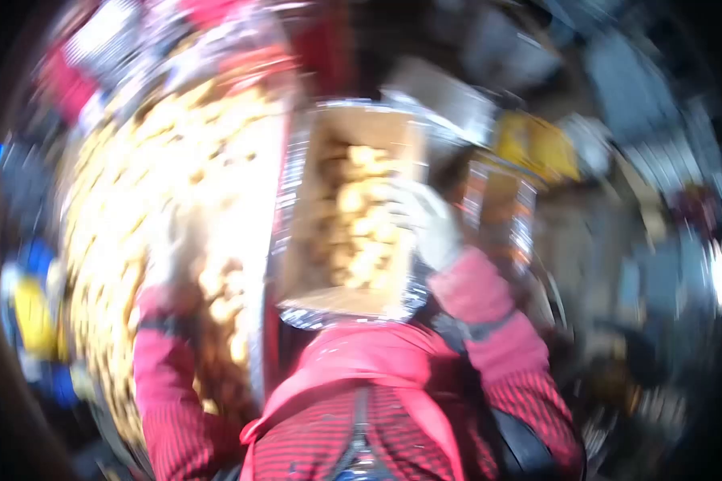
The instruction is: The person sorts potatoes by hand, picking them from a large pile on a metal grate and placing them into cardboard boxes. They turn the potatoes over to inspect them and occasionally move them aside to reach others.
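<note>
A large heap of small yellowish pieces (112, 208) fills the left side, too blurred to name. Over this heap is my left hand (172, 248), light-coloured and smeared by motion, so its fingers cannot be made out. At the centre stands a cardboard box (301, 272) with shiny edges, partly filled with similar yellowish pieces (365, 216). My right hand (427, 220), in a whitish glove, reaches over the box's right edge, its fingertips beside the pieces. Whether it grips any of them is hidden by blur.
A narrow red and silvery edge (279, 184) runs between heap and box. Right of the box stands a smaller shiny-edged container (501, 200), with a yellow item (533, 146) behind it. A whitish box-like thing (441, 88) lies beyond. Blurred red and clear bags are at the upper left.
</note>
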`<state>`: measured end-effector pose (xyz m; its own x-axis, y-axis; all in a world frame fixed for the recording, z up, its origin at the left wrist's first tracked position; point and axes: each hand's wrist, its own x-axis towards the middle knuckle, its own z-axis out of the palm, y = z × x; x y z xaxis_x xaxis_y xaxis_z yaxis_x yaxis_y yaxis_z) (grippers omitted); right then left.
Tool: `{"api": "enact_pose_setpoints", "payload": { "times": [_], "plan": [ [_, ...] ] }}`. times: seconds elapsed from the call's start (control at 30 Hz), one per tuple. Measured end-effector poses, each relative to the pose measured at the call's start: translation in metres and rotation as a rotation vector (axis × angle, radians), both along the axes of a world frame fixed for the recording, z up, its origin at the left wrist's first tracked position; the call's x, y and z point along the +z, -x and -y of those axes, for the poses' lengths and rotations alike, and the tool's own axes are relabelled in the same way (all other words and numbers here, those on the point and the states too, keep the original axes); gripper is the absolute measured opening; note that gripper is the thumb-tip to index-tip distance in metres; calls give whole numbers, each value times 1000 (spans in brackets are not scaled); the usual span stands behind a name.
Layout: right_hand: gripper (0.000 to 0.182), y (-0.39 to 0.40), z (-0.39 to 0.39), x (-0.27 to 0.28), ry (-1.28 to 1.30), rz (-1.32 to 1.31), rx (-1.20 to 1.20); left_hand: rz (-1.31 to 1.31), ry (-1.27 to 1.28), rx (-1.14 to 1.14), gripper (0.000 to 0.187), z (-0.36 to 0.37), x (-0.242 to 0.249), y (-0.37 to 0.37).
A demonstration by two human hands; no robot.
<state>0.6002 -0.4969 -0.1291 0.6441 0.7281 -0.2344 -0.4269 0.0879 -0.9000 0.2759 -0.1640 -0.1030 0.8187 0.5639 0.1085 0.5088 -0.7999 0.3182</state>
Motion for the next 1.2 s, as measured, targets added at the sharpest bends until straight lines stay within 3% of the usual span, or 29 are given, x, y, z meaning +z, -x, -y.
{"api": "enact_pose_setpoints", "payload": {
  "times": [0.03, 0.07, 0.1, 0.3, 0.37, 0.43, 0.57, 0.63, 0.83, 1.0, 1.2],
  "plan": [
    [41, -9, -12, -24, -269, -425, 160, 212, 358, 299, 38, 34, 42, -18],
    [47, 2, -23, -22, -110, -225, 190, 84, -415, 77, 39, 11, 13, 25],
    [49, 16, -33, -21, -52, -71, 222, 144, -304, 241, 45, -11, -5, 54],
    [49, 70, -101, -17, 14, 46, 449, -198, -363, 729, 77, -9, 15, 168],
    [47, 94, -123, -6, -20, 99, 509, -279, -183, 786, 83, -6, 18, 191],
    [44, 112, -142, -15, -57, 208, 581, -393, -316, 745, 89, 0, 11, 200],
    [35, 145, -177, -16, -98, 388, 630, -546, -174, 835, 89, -21, 21, 167],
    [33, 155, -192, -21, -130, 552, 617, -456, -296, 793, 91, -34, 13, 176],
    [31, 165, -208, -36, -153, 709, 517, -486, -234, 662, 94, -54, 23, 192],
    [31, 171, -210, -38, -159, 964, 474, -413, -249, 591, 81, -70, 22, 199],
    [32, 174, -213, -34, -137, 1035, 483, -478, -301, 700, 86, -98, 14, 175]
  ]
}}
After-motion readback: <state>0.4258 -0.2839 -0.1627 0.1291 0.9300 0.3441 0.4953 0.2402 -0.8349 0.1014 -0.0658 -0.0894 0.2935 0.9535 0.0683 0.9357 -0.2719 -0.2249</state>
